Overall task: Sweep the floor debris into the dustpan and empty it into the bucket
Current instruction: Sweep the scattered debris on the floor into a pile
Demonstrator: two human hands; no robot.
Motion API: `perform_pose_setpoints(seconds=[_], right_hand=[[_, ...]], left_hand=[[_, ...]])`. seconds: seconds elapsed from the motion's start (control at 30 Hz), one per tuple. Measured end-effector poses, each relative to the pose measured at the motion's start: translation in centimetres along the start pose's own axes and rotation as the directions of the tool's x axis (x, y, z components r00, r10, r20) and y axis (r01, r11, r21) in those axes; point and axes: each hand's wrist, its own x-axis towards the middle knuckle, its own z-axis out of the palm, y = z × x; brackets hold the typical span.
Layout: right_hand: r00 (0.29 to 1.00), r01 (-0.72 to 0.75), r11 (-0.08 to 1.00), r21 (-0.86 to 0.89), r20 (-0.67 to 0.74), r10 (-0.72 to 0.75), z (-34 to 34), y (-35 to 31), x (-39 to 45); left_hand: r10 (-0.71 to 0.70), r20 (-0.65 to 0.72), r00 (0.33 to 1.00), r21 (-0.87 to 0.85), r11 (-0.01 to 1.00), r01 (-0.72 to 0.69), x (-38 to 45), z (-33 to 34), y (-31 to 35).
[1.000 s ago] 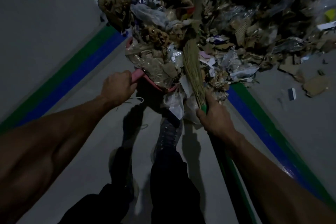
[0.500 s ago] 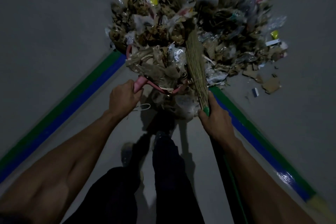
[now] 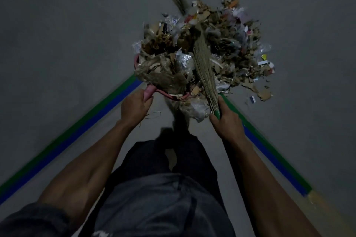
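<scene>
Both arms reach forward — left hand [image 3: 134, 107] grips the heaped pink dustpan [image 3: 149, 90], right hand [image 3: 226, 121] the broom [image 3: 204, 69] — debris [image 3: 231, 44] just beyond both grips.

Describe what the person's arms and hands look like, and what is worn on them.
Both forearms are bare, with no gloves, watch or rings visible on the left hand or the right hand. A dark grey sleeve covers the left upper arm. The right arm shows no sleeve in frame.

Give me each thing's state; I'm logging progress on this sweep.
Dustpan: heaped full, lifted by left hand.
Broom: bristles pressed against load, gripped by right hand.
Debris pile: much remains on floor.
Bucket: not visible.
</scene>
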Motion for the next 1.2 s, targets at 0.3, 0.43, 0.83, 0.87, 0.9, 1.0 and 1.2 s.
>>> perform_pose_setpoints(seconds=[0.3,0.43,0.83,0.87,0.9,1.0,1.2], right_hand=[[0.978,0.205,0.977,-0.061,-0.012,-0.207,-1.3,-5.1,-10.5],[0.948,0.318,0.943,-0.103,0.016,-0.318,-1.3,-6.0,-13.3],[0.752,0.659,0.714,-0.235,0.213,-0.624,-0.5,-5.6,-20.6],[0.738,0.674,0.702,-0.23,0.245,-0.628,-0.3,-5.7,-21.4],[0.728,0.684,0.691,-0.234,0.276,-0.628,0.1,-5.8,-22.3],[0.673,0.739,0.61,-0.286,0.331,-0.661,1.7,-6.4,-24.9],[0.561,0.826,0.514,-0.231,0.429,-0.708,7.3,-9.3,-31.1]], left_hand=[[-0.03,-0.106,0.994,0.004,1.0,0.03,-11.3,-9.1,-4.5],[-0.06,-0.157,0.986,-0.004,0.998,0.06,-16.6,-10.5,-6.1],[-0.329,-0.35,0.877,-0.145,0.944,0.296,-35.5,-6.7,-8.0],[-0.36,-0.367,0.858,-0.172,0.932,0.318,-37.3,-6.5,-8.1],[-0.392,-0.381,0.837,-0.198,0.919,0.34,-39.2,-6.4,-8.1],[-0.476,-0.411,0.777,-0.257,0.879,0.402,-44.5,-6.0,-8.9],[-0.613,-0.459,0.643,-0.352,0.79,0.502,-54.4,-5.3,-13.3]])
